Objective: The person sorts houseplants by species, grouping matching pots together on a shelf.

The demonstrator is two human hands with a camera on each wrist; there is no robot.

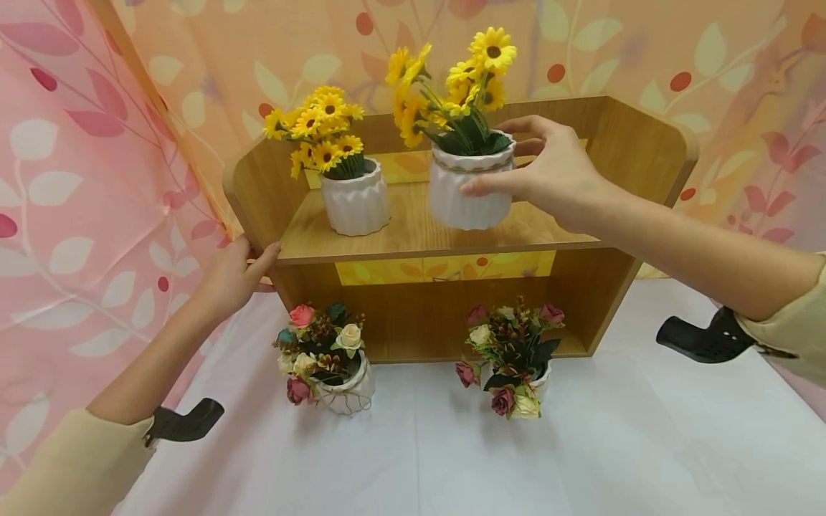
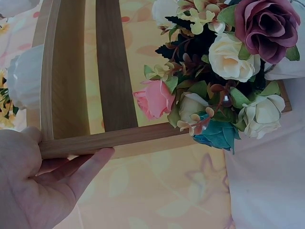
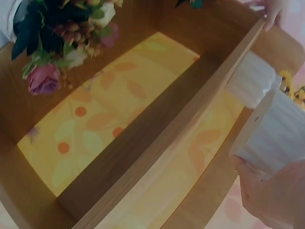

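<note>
On the upper shelf (image 1: 409,208), the standing daisy pot (image 1: 357,197) blocks the left, leaving room rightward to the side panel (image 1: 639,158)

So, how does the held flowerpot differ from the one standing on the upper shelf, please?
The right hand grips the held pot; the standing pot rests on the shelf. The held pot has twine round its neck; the standing pot shows none. The held pot's flowers spread wider than the standing pot's. Both are white with yellow flowers.

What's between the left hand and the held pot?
In the head view, the other yellow-flowered pot stands on the upper shelf, between the left hand and the held pot.
</note>
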